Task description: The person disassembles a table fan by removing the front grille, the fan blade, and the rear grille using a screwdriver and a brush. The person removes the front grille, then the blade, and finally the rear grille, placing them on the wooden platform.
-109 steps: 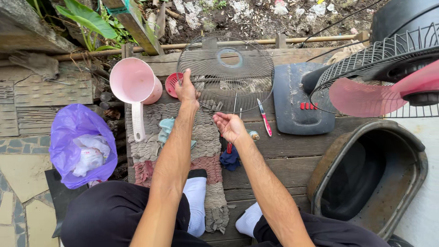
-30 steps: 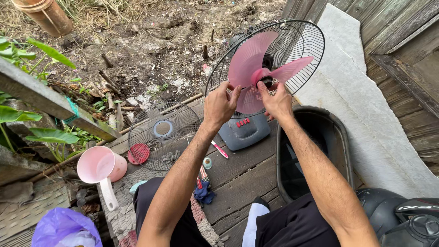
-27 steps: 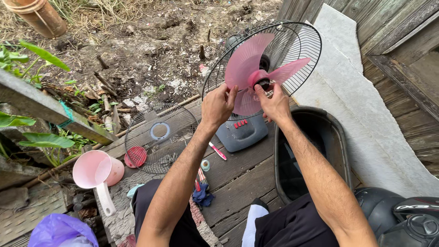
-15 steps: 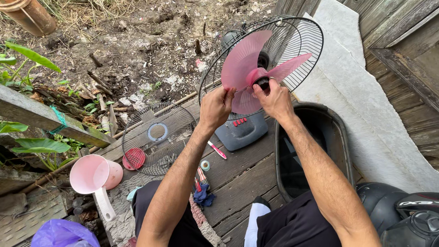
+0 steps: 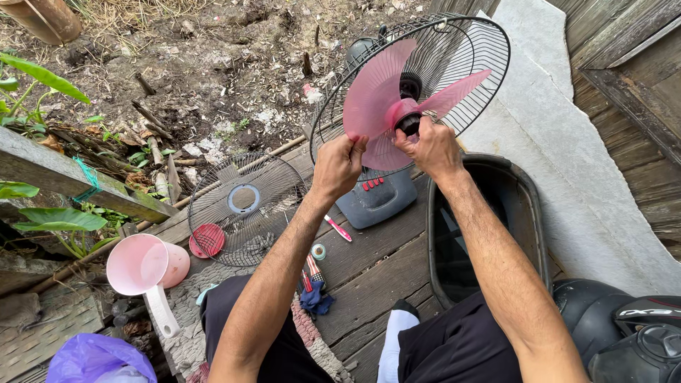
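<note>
Both hands grip the fan: left hand [image 5: 339, 164] pinching pink blade [image 5: 374, 92], right hand [image 5: 430, 145] clasping hub [image 5: 409, 122].

Both forearms are bare, without sleeves. The left hand [image 5: 338, 164] and right hand [image 5: 430, 147] wear no gloves. Dark trousers [image 5: 454, 347] and a white sock [image 5: 392, 344] fill the lower frame.

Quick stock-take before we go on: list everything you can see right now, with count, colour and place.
fan blade: 1, pink, on the fan hub
rear grille: 1, black, behind the blade
fan base: 1, grey, on the planks
front grille: 1, black, lying flat at left
scoop: 1, pink, lower left
tub: 1, black, right
plastic bag: 1, purple, bottom left
left hand: gripping the blade
right hand: at the hub
</note>
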